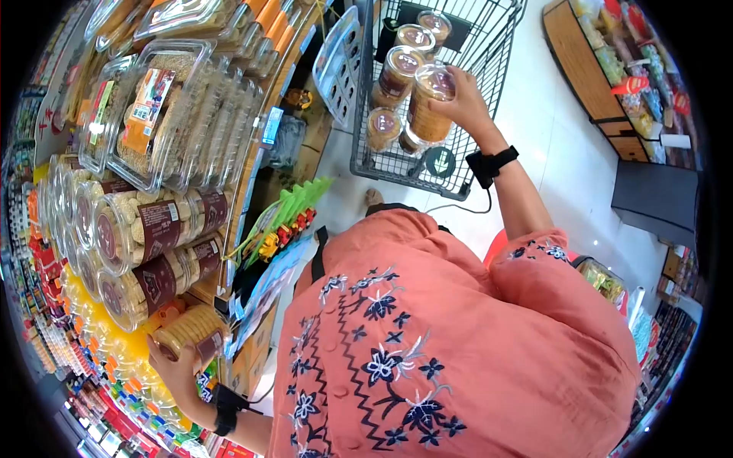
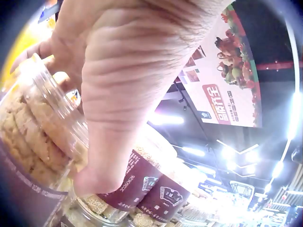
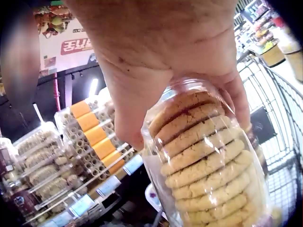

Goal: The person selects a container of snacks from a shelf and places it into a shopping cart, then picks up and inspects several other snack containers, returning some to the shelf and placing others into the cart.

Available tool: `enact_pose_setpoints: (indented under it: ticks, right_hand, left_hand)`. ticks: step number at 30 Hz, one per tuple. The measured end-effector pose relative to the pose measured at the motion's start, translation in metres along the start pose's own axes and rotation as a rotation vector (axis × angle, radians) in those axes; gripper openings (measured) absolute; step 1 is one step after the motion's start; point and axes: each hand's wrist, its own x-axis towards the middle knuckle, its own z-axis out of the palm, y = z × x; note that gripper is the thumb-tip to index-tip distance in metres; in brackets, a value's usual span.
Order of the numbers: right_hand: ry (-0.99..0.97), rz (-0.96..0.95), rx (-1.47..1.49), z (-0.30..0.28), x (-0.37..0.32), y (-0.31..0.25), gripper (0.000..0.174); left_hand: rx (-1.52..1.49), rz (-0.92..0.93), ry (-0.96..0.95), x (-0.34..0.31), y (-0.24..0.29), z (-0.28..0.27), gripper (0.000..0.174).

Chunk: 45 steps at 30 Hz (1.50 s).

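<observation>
The right hand reaches out over the shopping cart, fingers curled round the top of a clear cookie jar that hangs upright inside the basket, just beside several like jars standing there. In the same head view the left hand is low at the shelf, gripping a second jar that lies on its side at the front edge, under rows of shelf jars with maroon labels. From the left wrist, the left hand is clamped on the second jar, with stacked cookies showing through its wall and more labelled shelf jars just beside it. From the right wrist, the right hand wraps the cookie jar at its lid end, the cart wire behind it. By my reading the loading is well under way: several jars are in, one is not yet set down, one is not yet off the shelf, and plenty remain there.
</observation>
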Motion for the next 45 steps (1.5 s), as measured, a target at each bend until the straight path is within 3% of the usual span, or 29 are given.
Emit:
enact_pose_setpoints:
  ticks: [5,9,12,17,20,25,28,30,36,40,45]
  right_hand:
    - [0.107,0.047,-0.053,0.040,-0.017,0.046,0.089]
    - [0.103,0.108,-0.031,0.061,-0.024,0.056,0.091]
    - [0.088,0.146,-0.032,0.075,-0.026,0.059,0.092]
    - [0.157,0.125,0.008,0.100,-0.031,0.066,0.095]
    - [0.101,0.135,0.020,0.098,-0.041,0.062,0.094]
    - [0.209,0.109,0.044,0.107,-0.052,0.070,0.091]
    - [0.223,0.082,0.155,0.099,-0.043,0.055,0.087]
    - [0.327,-0.044,0.155,0.102,-0.033,0.043,0.088]
    - [0.298,-0.097,0.280,0.143,-0.011,0.021,0.088]
    - [0.224,-0.089,0.185,0.170,-0.017,0.017,0.097]
    - [0.134,-0.058,0.124,0.160,-0.013,0.015,0.111]
  left_hand:
    - [-0.074,-0.004,-0.109,-0.045,0.024,-0.003,0.095]
    - [-0.179,0.050,-0.217,-0.068,0.082,-0.001,0.096]
    - [-0.146,0.257,-0.253,-0.069,0.124,0.007,0.096]
    - [-0.245,0.435,-0.327,-0.054,0.190,0.035,0.099]
    - [-0.077,0.734,-0.310,-0.038,0.231,0.057,0.100]
    - [-0.055,0.965,-0.340,-0.019,0.296,0.111,0.099]
    - [-0.016,0.997,-0.389,-0.018,0.323,0.135,0.095]
    - [-0.006,1.024,-0.370,-0.016,0.333,0.147,0.099]
    - [-0.007,1.054,-0.356,-0.009,0.340,0.164,0.103]
    - [-0.027,1.002,-0.371,-0.005,0.332,0.169,0.105]
    - [-0.007,0.968,-0.364,0.000,0.325,0.169,0.103]
